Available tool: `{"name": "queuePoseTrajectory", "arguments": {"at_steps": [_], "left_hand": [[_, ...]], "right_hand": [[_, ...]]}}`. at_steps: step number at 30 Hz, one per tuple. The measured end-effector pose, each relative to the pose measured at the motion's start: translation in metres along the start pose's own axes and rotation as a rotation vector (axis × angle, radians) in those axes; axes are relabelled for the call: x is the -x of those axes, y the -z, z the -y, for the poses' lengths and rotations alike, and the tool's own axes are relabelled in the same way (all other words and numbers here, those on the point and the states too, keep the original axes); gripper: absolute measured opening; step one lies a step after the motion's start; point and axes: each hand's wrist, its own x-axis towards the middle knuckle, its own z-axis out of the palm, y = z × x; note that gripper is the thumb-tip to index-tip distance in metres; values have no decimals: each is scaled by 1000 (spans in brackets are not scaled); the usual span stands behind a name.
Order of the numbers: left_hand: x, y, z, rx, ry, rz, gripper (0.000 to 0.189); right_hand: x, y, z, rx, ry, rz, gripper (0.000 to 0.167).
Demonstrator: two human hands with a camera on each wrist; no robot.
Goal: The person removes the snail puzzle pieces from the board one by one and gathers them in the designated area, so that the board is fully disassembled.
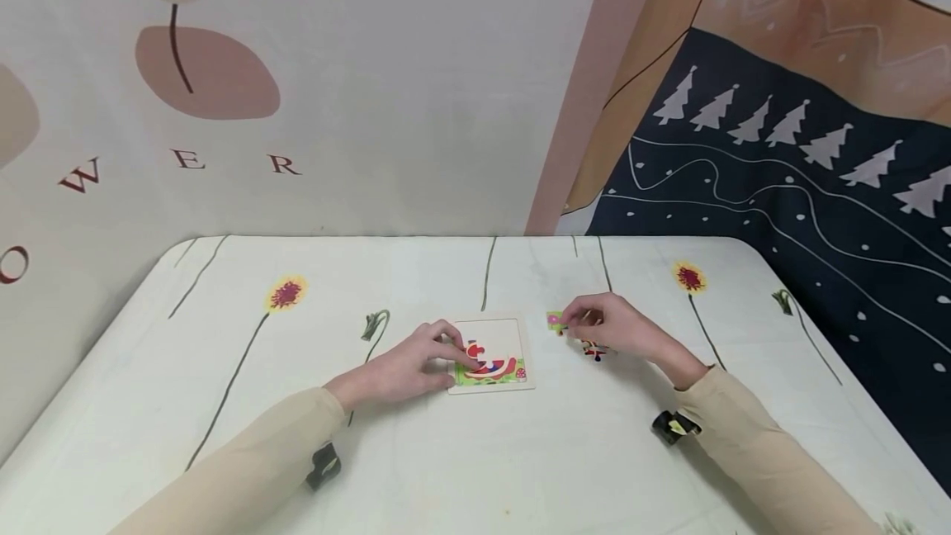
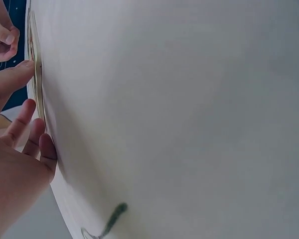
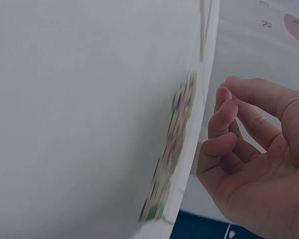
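A square puzzle board [image 1: 486,391] with a pale frame lies flat on the table, its lower part filled with red, white, blue and green pieces. My left hand [image 1: 409,363] rests at the board's left side, the index finger reaching over onto the colourful pieces and the thumb at the edge. In the left wrist view the board [image 2: 39,84] shows edge-on beside the fingers. Loose puzzle pieces [image 1: 594,351] lie right of the board, partly hidden under my right hand [image 1: 612,324]. In the right wrist view its thumb meets the curled fingers, with nothing visible between them.
A green and pink piece [image 1: 554,319] lies just left of the right fingertips. The white tablecloth [image 1: 483,461] carries printed flowers. Patterned cloth [image 1: 416,106] hangs behind the table. A dark strapped device [image 1: 674,427] sits under the right cuff, another [image 1: 323,466] under the left.
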Motion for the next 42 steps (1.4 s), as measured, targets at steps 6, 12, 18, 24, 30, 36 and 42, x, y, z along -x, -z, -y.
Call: {"name": "queuePoseTrajectory", "arguments": {"at_steps": [6,12,18,24,30,36,42], "left_hand": [[3,2,-1,7,1,-2,31],[4,2,1,19,11,5,29],[5,2,3,19,22,10,31],[5,3,5,34,44,14,30],[5,5,8,72,54,22,30],[4,5,10,108,63,34,32],[3,6,11,121,71,45,31]], "right_hand": [[-8,-11,11,-26,51,30,13],[-17,-21,23,-14,48,53,13],[-23,-28,29,-29,82,80,13],[-30,-37,35,-67,85,106,13],[-35,-44,39,-79,97,148,13],[-41,-52,45,-68,91,195,14],[-45,-59,50,-98,82,214,19]]}}
